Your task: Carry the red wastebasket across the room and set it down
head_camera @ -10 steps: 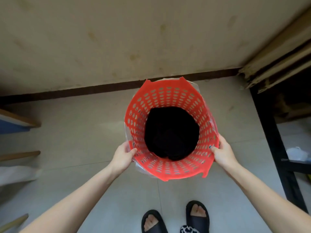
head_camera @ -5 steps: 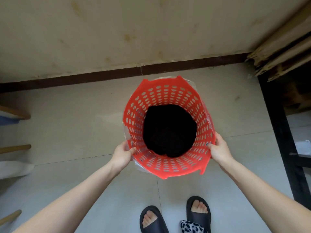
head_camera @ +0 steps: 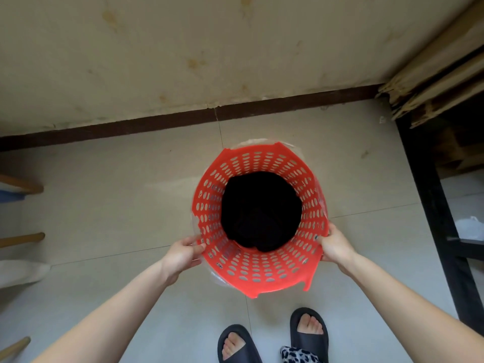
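Note:
The red wastebasket (head_camera: 264, 273) is a perforated plastic bin seen from above, with something black filling its bottom and a clear plastic liner around its outside. My left hand (head_camera: 183, 254) grips its left rim, thumb inside the wall. My right hand (head_camera: 334, 246) grips the right rim. The basket sits over the pale tiled floor (head_camera: 117, 205), a short way from the wall; whether its base touches the floor is hidden.
A stained beige wall (head_camera: 183, 56) with a dark baseboard (head_camera: 157, 124) runs ahead. A black metal frame (head_camera: 440, 218) with cardboard sheets (head_camera: 440, 74) stands at the right. Wooden furniture legs (head_camera: 23, 237) poke in at the left. My feet in black slippers (head_camera: 309, 331) are below.
The view has tilted and the basket has shifted lower and toward the wall's base; the baseboard shows farther up from it. Both hands keep the same grip on the rim.

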`<state>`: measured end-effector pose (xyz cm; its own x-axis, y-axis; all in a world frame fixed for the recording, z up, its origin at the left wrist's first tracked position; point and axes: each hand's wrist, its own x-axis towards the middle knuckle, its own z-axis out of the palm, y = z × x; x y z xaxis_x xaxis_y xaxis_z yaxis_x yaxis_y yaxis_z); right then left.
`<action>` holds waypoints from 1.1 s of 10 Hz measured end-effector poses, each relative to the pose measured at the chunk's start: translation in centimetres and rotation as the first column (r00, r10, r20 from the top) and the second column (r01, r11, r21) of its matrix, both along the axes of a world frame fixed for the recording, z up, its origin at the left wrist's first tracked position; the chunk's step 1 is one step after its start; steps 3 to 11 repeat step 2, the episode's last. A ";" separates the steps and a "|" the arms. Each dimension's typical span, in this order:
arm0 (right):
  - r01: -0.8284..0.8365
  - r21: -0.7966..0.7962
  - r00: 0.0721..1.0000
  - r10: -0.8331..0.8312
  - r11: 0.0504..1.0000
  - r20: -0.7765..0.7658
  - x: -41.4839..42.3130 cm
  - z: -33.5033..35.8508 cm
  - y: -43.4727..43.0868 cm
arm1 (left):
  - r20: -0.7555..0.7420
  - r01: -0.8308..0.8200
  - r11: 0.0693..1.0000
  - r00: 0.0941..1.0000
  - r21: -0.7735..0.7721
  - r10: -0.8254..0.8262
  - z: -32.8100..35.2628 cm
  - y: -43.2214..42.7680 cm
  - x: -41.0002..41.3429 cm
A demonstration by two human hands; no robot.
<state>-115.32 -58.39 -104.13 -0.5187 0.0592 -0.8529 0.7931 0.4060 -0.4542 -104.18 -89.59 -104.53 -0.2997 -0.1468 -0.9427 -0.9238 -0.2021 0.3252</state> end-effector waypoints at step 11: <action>-0.123 0.126 0.991 0.128 0.984 -0.036 -2.1 1.6 1.2 | -0.102 0.088 0.968 0.988 -0.233 -0.114 2.2 -1.8 -1.5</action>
